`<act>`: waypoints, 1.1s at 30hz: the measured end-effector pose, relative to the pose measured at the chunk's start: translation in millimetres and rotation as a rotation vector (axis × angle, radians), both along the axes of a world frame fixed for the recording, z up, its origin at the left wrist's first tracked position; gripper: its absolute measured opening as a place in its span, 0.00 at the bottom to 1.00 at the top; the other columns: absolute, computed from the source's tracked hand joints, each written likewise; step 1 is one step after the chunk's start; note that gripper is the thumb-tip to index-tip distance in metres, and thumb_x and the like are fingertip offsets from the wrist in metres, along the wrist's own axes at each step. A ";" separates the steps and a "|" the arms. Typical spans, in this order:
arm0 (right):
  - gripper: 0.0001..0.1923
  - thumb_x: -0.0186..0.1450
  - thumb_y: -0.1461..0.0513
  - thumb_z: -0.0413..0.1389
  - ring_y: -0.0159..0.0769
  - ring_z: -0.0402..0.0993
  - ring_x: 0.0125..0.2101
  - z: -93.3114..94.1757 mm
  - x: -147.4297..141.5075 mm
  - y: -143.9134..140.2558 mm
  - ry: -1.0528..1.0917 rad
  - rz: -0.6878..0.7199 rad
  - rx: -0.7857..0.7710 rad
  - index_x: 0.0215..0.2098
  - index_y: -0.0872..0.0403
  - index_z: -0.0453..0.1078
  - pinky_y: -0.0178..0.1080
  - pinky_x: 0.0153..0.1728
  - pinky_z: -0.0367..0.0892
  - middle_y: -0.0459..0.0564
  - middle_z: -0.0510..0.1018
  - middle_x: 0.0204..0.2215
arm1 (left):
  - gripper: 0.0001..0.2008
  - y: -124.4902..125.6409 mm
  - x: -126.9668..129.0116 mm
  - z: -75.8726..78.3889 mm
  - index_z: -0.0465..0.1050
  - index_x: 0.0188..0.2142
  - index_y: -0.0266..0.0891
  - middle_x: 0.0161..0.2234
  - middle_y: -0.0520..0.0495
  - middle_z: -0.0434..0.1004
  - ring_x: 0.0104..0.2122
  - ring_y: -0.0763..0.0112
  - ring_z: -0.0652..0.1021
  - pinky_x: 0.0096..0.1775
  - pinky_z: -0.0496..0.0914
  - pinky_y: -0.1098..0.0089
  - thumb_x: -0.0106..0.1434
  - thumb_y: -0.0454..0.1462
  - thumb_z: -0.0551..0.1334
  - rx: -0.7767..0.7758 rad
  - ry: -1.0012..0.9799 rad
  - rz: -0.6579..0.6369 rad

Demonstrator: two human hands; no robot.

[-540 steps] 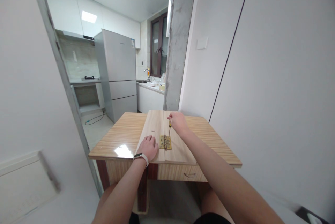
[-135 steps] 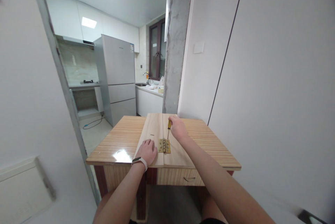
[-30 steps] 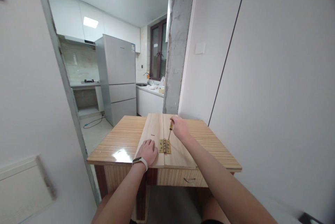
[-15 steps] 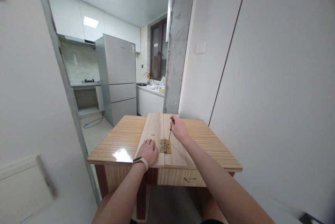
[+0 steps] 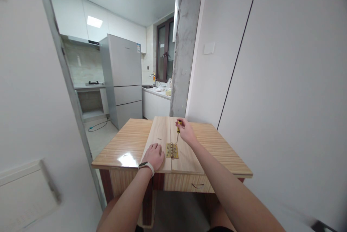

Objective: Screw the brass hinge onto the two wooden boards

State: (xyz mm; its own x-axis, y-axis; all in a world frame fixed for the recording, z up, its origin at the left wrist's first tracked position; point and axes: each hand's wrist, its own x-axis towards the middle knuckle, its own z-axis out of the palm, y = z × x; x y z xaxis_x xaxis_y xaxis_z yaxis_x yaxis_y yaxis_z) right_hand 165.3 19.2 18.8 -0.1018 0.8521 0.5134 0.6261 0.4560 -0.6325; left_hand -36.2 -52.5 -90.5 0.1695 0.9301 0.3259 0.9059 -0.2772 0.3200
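Note:
My right hand point(image 5: 187, 132) is closed around the yellow-and-black handle of a screwdriver point(image 5: 179, 127). Its thin shaft points down, with the tip near the upper right corner of a brass hinge point(image 5: 171, 150). The hinge lies unfolded across the seam between two pale boards, the left board point(image 5: 162, 125) and the right board point(image 5: 185, 163). Screw heads seem to show in its leaves, too small to tell apart. Just left of the hinge, my left hand point(image 5: 155, 156) rests flat on the left board, fingers stretched out and holding nothing.
The boards lie on a striped wooden table point(image 5: 227, 156) with a drawer point(image 5: 187, 183). A small dark mark or piece point(image 5: 159, 138) is on the left board. Beyond stand a grey fridge point(image 5: 126, 65) and a kitchen counter point(image 5: 154, 102). White walls point(image 5: 284, 98) flank the table.
The screwdriver has lifted slightly and turned, so more of its handle shows between my right fingers. My left hand stays on the board. The view has shifted a little.

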 end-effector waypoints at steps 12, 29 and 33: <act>0.26 0.71 0.44 0.47 0.46 0.78 0.42 -18.3 -4.2 -15.1 -0.596 -0.242 -0.235 0.40 0.55 0.77 0.42 0.42 0.67 0.63 0.82 0.40 | 0.18 -1.6 0.0 1.7 0.72 0.52 0.40 0.56 0.39 0.71 0.59 0.57 0.66 0.62 0.56 0.59 0.70 0.43 0.50 0.021 0.006 0.004; 0.12 0.65 0.64 0.56 0.46 0.81 0.44 -66.8 -19.3 10.2 -0.788 -0.227 -0.347 0.44 0.57 0.80 0.40 0.41 0.71 0.65 0.82 0.43 | 0.18 0.4 -3.0 0.7 0.72 0.53 0.40 0.57 0.40 0.71 0.59 0.56 0.66 0.61 0.58 0.59 0.70 0.43 0.51 0.018 0.001 0.013; 0.12 0.65 0.66 0.55 0.46 0.81 0.43 -56.3 -21.7 16.1 -0.809 -0.194 -0.265 0.43 0.57 0.79 0.39 0.40 0.70 0.65 0.82 0.42 | 0.18 0.3 -3.5 0.1 0.72 0.53 0.41 0.57 0.40 0.71 0.59 0.55 0.66 0.61 0.58 0.58 0.70 0.43 0.51 0.014 -0.002 0.016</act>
State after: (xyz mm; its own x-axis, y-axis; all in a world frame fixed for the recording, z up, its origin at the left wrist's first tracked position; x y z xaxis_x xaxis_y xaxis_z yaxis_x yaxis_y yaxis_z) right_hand 143.5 35.2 -37.4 -0.1902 0.9732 0.1290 0.9802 0.1956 -0.0303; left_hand -39.7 -52.2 -90.4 0.1538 0.9281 0.3392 0.9096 -0.2670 0.3184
